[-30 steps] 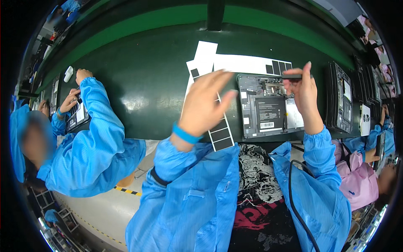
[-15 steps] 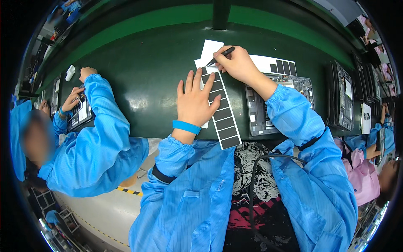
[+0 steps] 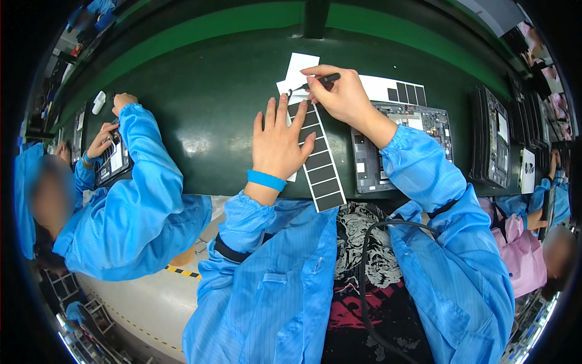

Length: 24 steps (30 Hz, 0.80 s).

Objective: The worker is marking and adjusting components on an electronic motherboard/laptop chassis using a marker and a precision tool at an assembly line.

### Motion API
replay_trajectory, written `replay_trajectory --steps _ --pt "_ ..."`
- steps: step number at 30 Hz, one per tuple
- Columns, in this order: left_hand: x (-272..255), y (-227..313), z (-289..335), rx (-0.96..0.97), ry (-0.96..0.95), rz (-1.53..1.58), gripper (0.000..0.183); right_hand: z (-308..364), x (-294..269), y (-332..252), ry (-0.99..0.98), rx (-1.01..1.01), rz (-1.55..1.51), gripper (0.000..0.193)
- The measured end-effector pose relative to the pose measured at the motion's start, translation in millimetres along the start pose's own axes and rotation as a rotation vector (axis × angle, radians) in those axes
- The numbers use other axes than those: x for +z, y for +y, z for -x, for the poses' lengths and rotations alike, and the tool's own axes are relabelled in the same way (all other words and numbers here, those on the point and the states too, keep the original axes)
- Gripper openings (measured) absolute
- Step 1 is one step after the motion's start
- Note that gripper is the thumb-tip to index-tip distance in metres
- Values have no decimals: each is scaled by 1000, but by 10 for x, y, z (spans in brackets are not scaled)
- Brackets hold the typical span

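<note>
My left hand (image 3: 278, 141) lies flat with its fingers spread on a white strip sheet (image 3: 331, 171) carrying a column of black rectangular stickers. Between the fingers of my right hand (image 3: 345, 96) is a slim black pen-shaped tool (image 3: 329, 78), slanting down to the left. At its tip, just beyond my left fingertips, a small dark curved piece (image 3: 290, 94) shows; whether it is a peeled sticker I cannot make out. Under my right forearm lies an opened laptop base (image 3: 367, 164) with its circuit board exposed.
Behind my hands lie a white sheet (image 3: 305, 62) and another sheet with black rectangles (image 3: 376, 87). Several laptop bases (image 3: 496, 139) stand stacked at the right. A co-worker in a blue sleeve (image 3: 148, 151) handles a device (image 3: 115, 159) at the left.
My right hand's tool tip has shifted slightly left, and a dark curved piece now shows at it. My left hand stays on the sheet.
</note>
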<state>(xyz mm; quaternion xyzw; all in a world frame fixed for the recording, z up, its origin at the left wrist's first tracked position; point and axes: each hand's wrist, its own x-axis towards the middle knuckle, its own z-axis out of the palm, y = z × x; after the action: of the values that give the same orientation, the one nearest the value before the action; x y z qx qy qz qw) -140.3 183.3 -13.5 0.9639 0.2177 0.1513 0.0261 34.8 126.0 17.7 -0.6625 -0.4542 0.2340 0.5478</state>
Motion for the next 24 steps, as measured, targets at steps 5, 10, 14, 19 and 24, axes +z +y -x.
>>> replay_trajectory --steps 5,10,14,19,24 --pt "-20 -3 -41 26 -32 20 61 128 -630 -285 123 -38 -269 19" --pt "-227 -120 -174 65 -67 55 50 815 -1885 -145 375 21 -211 25" --pt "-529 522 -586 174 -87 298 35 1448 -2595 288 544 221 -273 27" --pt "-260 1636 -660 495 -164 575 47 1510 -2495 528 597 219 -226 34" --pt "122 2048 -815 475 -218 613 56 1411 -2378 653 565 172 -336 31"
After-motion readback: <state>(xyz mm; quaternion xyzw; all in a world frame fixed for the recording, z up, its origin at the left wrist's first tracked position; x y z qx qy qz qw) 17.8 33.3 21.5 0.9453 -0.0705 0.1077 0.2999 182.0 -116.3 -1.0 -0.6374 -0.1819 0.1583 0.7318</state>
